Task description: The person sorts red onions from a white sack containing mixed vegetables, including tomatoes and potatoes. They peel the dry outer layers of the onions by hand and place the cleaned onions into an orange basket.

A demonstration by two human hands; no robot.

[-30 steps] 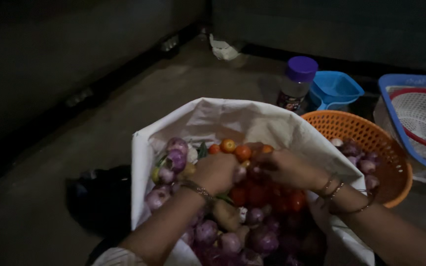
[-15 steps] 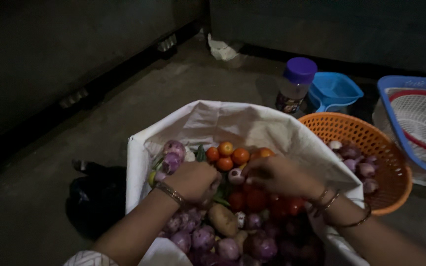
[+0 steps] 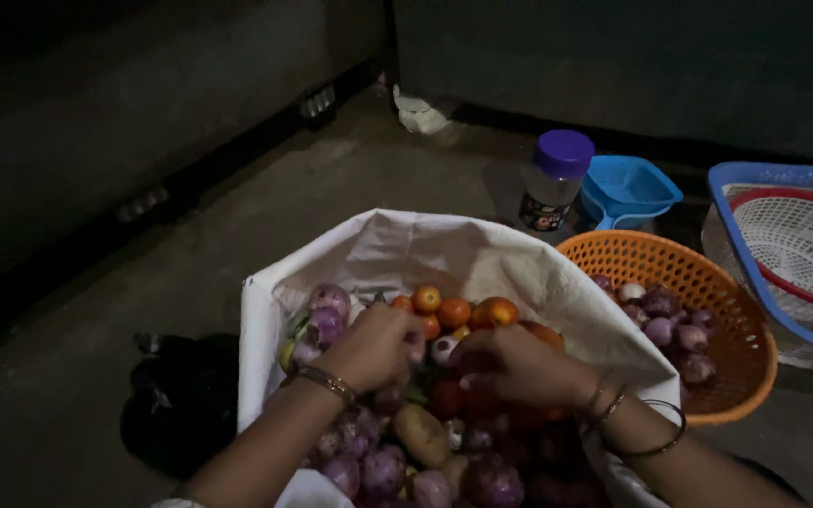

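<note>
Head view: two hands sorting vegetables in a white sack.
The left hand (image 3: 375,346) is curled over the heap in the white sack (image 3: 406,254); whether it grips anything cannot be told. The right hand (image 3: 510,365), fingers bent, rests on tomatoes (image 3: 454,310) beside a small onion (image 3: 442,349). An orange basket (image 3: 698,273) of onions stands just right.

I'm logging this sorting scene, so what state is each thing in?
White sack: open, full of mixed vegetables.
Orange basket: upright, partly filled with onions.
Jar: upright, purple lid on.
Blue scoop: upright, looks empty.
Left hand: closed, in the sack.
Right hand: curled over tomatoes.
</note>
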